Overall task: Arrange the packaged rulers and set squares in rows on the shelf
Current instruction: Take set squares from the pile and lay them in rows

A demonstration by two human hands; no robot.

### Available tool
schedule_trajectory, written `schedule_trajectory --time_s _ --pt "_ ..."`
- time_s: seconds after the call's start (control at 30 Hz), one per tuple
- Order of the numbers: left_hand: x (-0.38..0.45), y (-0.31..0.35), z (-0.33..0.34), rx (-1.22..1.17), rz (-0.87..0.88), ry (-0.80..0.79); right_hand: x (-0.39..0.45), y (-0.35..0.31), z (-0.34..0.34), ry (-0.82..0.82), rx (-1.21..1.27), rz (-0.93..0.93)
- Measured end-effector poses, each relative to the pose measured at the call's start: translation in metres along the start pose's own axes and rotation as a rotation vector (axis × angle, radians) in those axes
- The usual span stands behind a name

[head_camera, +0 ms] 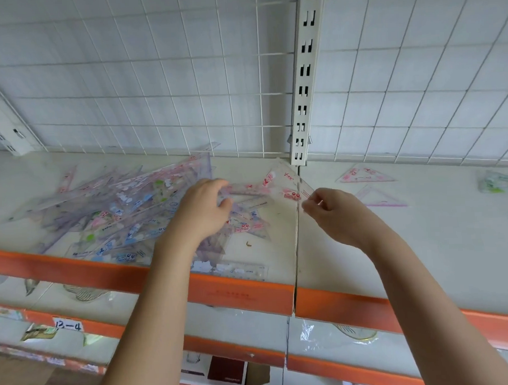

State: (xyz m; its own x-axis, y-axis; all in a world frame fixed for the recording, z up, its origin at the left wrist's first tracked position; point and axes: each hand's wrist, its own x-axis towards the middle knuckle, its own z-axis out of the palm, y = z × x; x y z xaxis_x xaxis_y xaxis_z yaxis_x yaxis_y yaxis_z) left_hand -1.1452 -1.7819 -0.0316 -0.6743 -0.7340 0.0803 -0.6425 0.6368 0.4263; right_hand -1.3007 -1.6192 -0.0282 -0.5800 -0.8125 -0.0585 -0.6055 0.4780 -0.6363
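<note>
Head view: I am pinching one packaged set square (pixel 287 188) between my left hand (pixel 202 206) and right hand (pixel 330 208), just right of the jumbled pile (pixel 116 210) on the shelf (pixel 424 243). Two set squares (pixel 369 184) are lying further right of the pile, so I judge most sorting is remaining.

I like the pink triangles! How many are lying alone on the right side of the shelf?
2. One pink set square lies near the back grid; the other pink set square lies just in front of it, beside the right hand. The pile may hide more.

white wire-grid back panel (pixel 154 80), slotted upright (pixel 306 73)
</note>
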Motion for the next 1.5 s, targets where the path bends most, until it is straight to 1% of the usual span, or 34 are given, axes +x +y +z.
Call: schedule_trajectory --time_s 0.1,0.17,0.27,0.33,0.4,0.47,0.57,0.67,0.77,0.83,0.9,0.97,1.13,1.27,1.33,1.5 --pt "0.02 -0.008 -0.003 0.092 -0.035 -0.037 -0.005 0.004 -0.001 0.03 0.049 0.013" --pt "0.028 -0.011 -0.006 0.134 -0.049 -0.096 -0.008 0.007 -0.003 0.037 0.071 0.019" --pt "0.034 -0.012 -0.003 0.262 0.015 -0.22 -0.012 0.011 -0.004 0.047 0.076 0.017" --pt "0.035 -0.014 0.001 0.307 0.048 -0.24 -0.014 0.012 -0.005 0.05 0.077 0.007" --pt "0.033 -0.016 0.004 0.308 0.05 -0.19 -0.015 0.013 -0.007 0.049 0.091 -0.003" --pt "0.029 -0.017 0.006 0.352 0.085 -0.084 -0.016 0.015 -0.008 0.049 0.103 -0.007" --pt "0.021 -0.017 0.007 0.348 0.156 0.097 -0.017 0.02 -0.009 0.059 0.116 -0.006" --pt "0.014 -0.01 0.005 0.315 0.255 0.274 -0.017 0.025 -0.009 0.067 0.151 -0.007" --pt "0.007 0.004 0.005 0.194 0.404 0.425 -0.019 0.032 -0.012 0.093 0.219 -0.009" --pt "0.003 0.018 0.007 0.072 0.442 0.449 -0.023 0.039 -0.015 0.113 0.263 -0.008" --pt "0.001 0.033 0.012 0.006 0.456 0.464 -0.028 0.047 -0.022 0.125 0.292 -0.006" --pt "-0.002 0.05 0.022 0.018 0.487 0.479 -0.035 0.056 -0.03 0.143 0.306 -0.003" --pt "-0.015 0.096 0.054 0.005 0.454 0.442 -0.054 0.088 -0.06 0.262 0.299 0.028" --pt "-0.018 0.135 0.071 -0.202 0.518 0.386 -0.068 0.116 -0.086 0.374 0.253 0.031" --pt "-0.018 0.153 0.079 -0.237 0.522 0.367 -0.075 0.13 -0.097 0.413 0.25 0.042" --pt "-0.02 0.194 0.099 -0.265 0.525 0.374 -0.087 0.163 -0.123 0.418 0.235 0.061"
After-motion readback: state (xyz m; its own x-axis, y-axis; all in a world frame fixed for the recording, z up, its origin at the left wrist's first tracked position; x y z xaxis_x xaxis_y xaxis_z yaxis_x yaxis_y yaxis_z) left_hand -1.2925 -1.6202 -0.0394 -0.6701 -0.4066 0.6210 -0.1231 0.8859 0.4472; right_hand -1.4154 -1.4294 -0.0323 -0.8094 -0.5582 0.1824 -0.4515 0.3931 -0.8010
